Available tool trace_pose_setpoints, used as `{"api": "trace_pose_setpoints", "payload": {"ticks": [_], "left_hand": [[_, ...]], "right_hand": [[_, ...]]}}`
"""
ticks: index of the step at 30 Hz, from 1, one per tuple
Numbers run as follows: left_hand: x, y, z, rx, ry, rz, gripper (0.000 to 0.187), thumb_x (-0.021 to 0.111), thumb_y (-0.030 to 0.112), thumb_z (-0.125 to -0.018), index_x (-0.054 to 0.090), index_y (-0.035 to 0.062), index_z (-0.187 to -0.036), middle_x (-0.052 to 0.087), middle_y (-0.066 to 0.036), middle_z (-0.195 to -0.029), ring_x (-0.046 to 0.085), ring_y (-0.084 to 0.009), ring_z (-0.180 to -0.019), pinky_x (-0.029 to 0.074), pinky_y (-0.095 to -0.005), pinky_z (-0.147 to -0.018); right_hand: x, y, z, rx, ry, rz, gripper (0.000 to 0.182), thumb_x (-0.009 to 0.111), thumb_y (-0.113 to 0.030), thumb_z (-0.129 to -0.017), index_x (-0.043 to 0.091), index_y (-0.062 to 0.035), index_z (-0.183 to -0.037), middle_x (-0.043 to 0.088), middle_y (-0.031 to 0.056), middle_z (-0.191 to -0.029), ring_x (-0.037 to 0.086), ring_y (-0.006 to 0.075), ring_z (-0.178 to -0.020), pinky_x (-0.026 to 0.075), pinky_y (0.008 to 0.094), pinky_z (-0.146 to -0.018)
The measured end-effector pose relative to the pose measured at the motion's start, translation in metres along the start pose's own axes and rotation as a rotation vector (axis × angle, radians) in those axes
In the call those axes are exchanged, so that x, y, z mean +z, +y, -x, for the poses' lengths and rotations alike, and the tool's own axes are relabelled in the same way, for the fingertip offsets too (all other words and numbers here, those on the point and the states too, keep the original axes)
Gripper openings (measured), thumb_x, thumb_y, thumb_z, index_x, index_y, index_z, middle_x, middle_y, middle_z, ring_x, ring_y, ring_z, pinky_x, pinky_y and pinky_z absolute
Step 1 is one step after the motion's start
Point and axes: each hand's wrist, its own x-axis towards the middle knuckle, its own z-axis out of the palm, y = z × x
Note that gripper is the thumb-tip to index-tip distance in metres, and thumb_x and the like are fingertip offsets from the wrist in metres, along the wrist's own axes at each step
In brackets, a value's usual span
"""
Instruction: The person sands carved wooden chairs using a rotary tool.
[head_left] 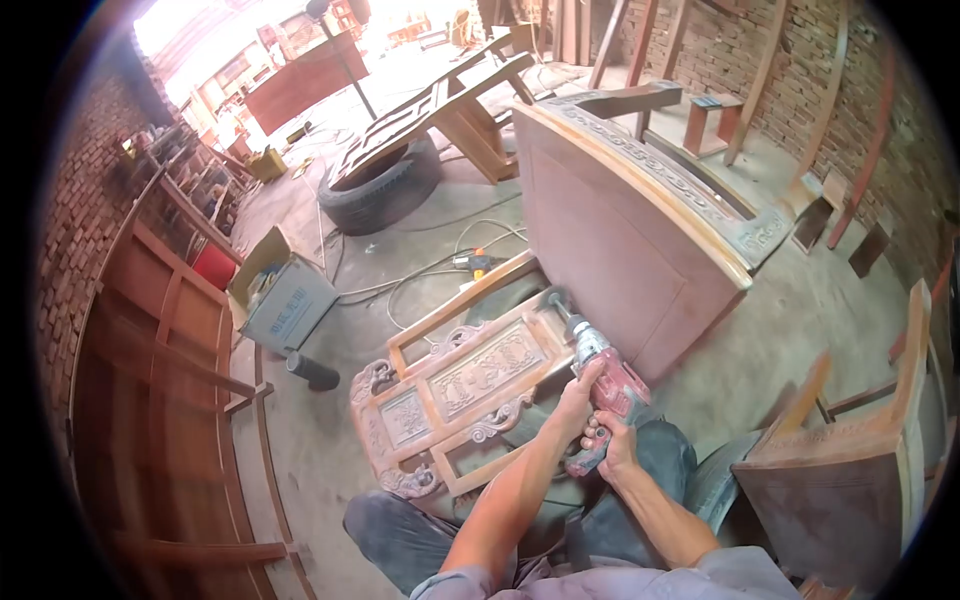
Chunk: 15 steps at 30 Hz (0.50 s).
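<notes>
A red power drill (622,388) is held in both hands above my lap. My left hand (572,402) wraps round the front of its body. My right hand (615,440) grips its handle, with the fingers closed. A round sanding head (556,300) on the drill's tip is at the upper right end of a carved wooden panel (485,373); whether it touches the wood I cannot tell. The panel lies tilted across my legs, its scrolled end toward the lower left. Just beyond the tip stands a large wooden board with a carved edge (620,235).
A cardboard box (290,303) and a dark cylinder (313,371) stand on the floor at left. Cables (400,284) run behind the panel. Farther off, a tire (383,190) supports a wooden frame. Wooden furniture parts (835,480) stand at right, and a cabinet frame (150,400) at left.
</notes>
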Motion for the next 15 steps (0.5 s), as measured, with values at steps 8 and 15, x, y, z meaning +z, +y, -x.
{"api": "trace_pose_setpoints", "payload": {"ticks": [8, 15], "left_hand": [[0.006, 0.033, 0.038, -0.011, 0.063, -0.138, 0.068, 0.063, 0.067, -0.084, 0.062, 0.0043, -0.110, 0.062, -0.005, -0.074, 0.047, -0.0093, -0.041, 0.036, -0.0244, -0.032], [0.004, 0.023, 0.028, 0.026, 0.105, -0.151, 0.067, 0.063, 0.067, -0.085, 0.061, 0.0040, -0.108, 0.061, -0.007, -0.072, 0.046, -0.0107, -0.039, 0.036, -0.0252, -0.030]], "right_hand": [[0.010, 0.007, -0.009, 0.016, 0.001, 0.006, 0.008, 0.061, -0.013, -0.087, 0.056, -0.0073, -0.085, 0.054, 0.0013, -0.071, 0.052, 0.0119, -0.061, 0.045, 0.0264, -0.050], [0.002, 0.003, -0.006, 0.068, -0.041, 0.005, 0.007, 0.060, -0.012, -0.086, 0.055, -0.0085, -0.085, 0.053, 0.0007, -0.071, 0.052, 0.0114, -0.061, 0.045, 0.0263, -0.050]]}}
